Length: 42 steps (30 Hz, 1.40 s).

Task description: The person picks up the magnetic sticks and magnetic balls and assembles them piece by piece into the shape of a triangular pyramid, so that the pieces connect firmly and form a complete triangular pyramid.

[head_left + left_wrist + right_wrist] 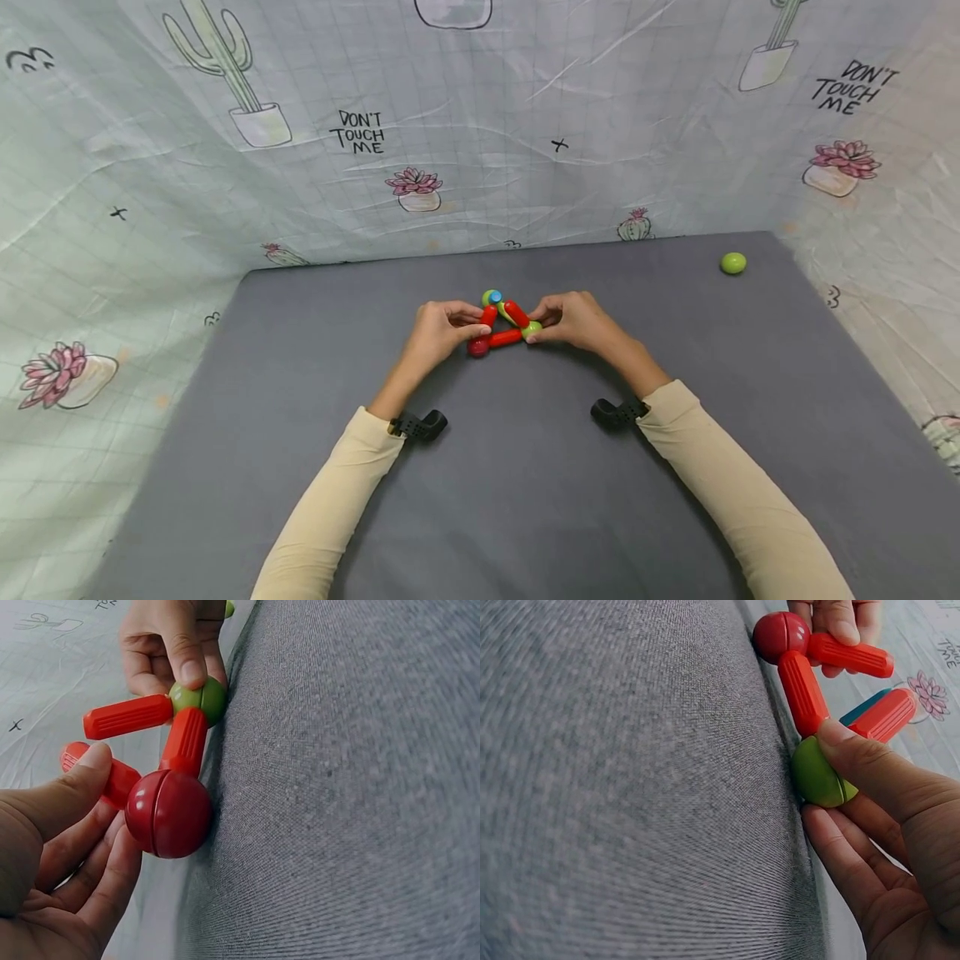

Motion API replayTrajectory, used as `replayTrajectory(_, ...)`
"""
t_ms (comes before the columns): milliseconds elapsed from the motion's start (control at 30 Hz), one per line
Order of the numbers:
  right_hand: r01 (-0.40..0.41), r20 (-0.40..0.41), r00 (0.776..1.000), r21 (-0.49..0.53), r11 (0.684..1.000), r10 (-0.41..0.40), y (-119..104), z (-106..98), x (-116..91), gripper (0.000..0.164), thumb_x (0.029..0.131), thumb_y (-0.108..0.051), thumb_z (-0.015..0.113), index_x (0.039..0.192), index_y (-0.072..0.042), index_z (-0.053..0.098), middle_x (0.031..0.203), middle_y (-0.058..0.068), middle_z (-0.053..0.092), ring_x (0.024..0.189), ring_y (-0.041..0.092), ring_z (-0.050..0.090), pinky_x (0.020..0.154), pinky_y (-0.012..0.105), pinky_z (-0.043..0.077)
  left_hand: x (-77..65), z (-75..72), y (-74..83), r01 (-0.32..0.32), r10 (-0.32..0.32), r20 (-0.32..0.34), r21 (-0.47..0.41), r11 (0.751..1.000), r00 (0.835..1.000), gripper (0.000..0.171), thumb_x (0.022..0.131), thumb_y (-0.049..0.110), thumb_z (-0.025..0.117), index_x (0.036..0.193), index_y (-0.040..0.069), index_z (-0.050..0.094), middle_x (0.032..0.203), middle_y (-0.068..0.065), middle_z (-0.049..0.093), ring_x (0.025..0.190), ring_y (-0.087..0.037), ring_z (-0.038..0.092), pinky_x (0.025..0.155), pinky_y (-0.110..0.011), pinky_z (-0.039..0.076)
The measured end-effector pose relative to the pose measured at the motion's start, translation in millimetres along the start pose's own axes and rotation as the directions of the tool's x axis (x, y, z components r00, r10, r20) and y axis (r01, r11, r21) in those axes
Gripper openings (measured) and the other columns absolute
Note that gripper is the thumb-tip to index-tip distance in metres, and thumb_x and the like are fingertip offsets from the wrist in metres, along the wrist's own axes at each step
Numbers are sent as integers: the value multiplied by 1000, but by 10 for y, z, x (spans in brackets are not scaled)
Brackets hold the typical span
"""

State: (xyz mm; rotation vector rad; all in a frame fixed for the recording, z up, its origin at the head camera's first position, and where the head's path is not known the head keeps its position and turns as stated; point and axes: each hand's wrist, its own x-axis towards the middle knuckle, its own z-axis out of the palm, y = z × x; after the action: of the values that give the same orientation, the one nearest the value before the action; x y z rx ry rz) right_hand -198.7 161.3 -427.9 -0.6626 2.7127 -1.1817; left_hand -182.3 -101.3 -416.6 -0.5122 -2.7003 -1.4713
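Note:
A red ball (477, 347) and a green ball (532, 329) are joined by a red rod (802, 694). From the red ball rises a second red rod (120, 784), which my left hand (438, 333) pinches between thumb and fingers. Another red rod (127, 716) slants up from the green ball. My right hand (573, 321) grips that green ball, thumb on one side and fingers on the other. Behind these pieces stands a further green ball (487, 297) with a blue rod (496, 297) at it; how they connect is partly hidden.
A loose green ball (733, 263) lies near the back right corner of the grey table (510, 483). Printed cloth (487, 83) hangs behind the table and at both sides. Each wrist wears a black band with a camera mount (423, 425).

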Motion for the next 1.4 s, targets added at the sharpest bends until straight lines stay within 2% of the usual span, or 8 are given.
replayTrajectory(167,-2,2,1000,-2,1000,2,-10,-10,47,27,78,-19,90,101,-10,79,95,4,79,86,16,74,75,33,59,27,-24,18,2,-2,-5,20,1000,1000,24,81,14,87,101,2,79,94,-11,78,85,-21,76,73,-32,59)
replayTrajectory(433,-13,9,1000,0,1000,13,-21,-18,19,28,78,-19,90,102,-9,79,96,4,78,88,16,74,75,33,59,1,24,37,10,-10,-18,1,1000,1000,24,82,13,86,102,1,78,94,-11,78,85,-22,76,74,-31,60)
replayTrajectory(833,4,-1,1000,6,1000,-4,-28,-32,23,27,78,-17,90,101,-9,79,95,4,79,87,16,75,75,31,59,27,6,64,-1,1,-10,58,998,1000,24,84,15,85,103,2,78,95,-10,78,87,-22,75,76,-33,59)
replayTrajectory(1133,-9,34,999,4,1000,9,-59,-32,27,28,79,-18,90,102,-8,79,96,5,78,87,16,75,73,29,59,-4,14,48,-3,4,-10,75,997,1000,24,86,18,84,103,2,78,96,-9,78,85,-20,74,75,-32,59)
replayTrajectory(1400,-16,43,999,-5,1000,17,-88,-23,13,28,79,-19,89,103,-8,79,96,5,78,86,16,75,71,29,59,-34,12,50,0,0,12,34,999,1000,23,86,15,83,105,2,76,98,-10,77,87,-21,75,77,-31,60)
